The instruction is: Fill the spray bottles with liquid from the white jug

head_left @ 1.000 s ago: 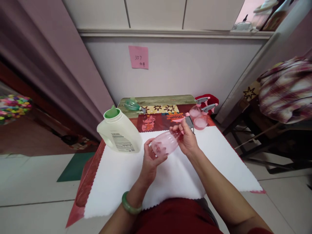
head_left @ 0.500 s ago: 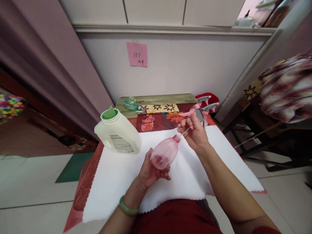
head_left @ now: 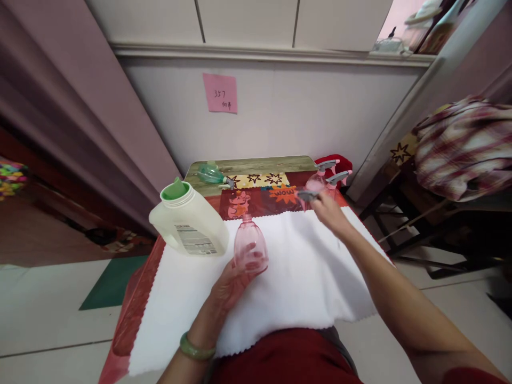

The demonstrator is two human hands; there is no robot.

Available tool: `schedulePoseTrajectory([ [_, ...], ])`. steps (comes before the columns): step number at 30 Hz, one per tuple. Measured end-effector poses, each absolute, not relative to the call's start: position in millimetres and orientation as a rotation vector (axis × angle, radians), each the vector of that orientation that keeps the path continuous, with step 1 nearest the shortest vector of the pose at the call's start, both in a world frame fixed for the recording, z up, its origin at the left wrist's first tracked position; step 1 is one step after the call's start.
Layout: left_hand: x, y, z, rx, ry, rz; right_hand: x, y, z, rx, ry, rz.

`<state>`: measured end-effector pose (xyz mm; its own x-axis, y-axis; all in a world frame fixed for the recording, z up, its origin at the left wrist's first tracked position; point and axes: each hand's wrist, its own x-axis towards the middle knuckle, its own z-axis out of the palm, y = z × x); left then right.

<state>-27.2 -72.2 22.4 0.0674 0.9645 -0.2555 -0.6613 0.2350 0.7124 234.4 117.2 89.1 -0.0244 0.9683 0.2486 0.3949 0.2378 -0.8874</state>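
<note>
My left hand [head_left: 232, 285] is wrapped round the lower part of a clear pink bottle [head_left: 250, 234], whose fingers show through the plastic. The bottle is upright with a bare, uncapped neck. Over to the right, my right hand [head_left: 328, 212] is closed on a grey and pink trigger spray head [head_left: 308, 196], apart from the bottle. Its thin tube is hard to make out. Left of the bottle stands a large whitish jug [head_left: 196, 221] with a green spout [head_left: 176, 189] in its open mouth.
A white cloth [head_left: 288, 288] covers the table front. Beyond it, pink spray bottles with heads [head_left: 330, 165] stand at the back right. A green spray bottle [head_left: 211, 173] lies at the back left. A pink note [head_left: 220, 93] is on the wall. A plaid cloth [head_left: 464, 152] hangs at right.
My right hand has drawn the spray head and its tube away from the bottle's neck, to the right. My left hand has turned the bottle from tilted to upright and shifted it left.
</note>
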Motion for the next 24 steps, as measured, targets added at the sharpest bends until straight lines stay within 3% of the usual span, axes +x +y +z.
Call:
schedulePoseTrajectory([
  [3,-21.0,-61.5,13.1,0.582,1.037,1.386,235.2,100.5,38.1,-1.521,-1.894,0.347],
  [7,-13.1,-47.0,-5.9,0.647,1.183,1.519,251.0,84.4,-9.4,-1.477,-2.081,0.053],
  [13,-3.0,-41.4,-13.7,0.737,1.356,1.575,284.3,92.0,-40.2,-1.422,-2.203,0.036],
  [24,8.0,-43.5,-9.7,0.858,1.331,1.583,291.8,92.3,-42.2,-1.372,-2.207,0.015],
])
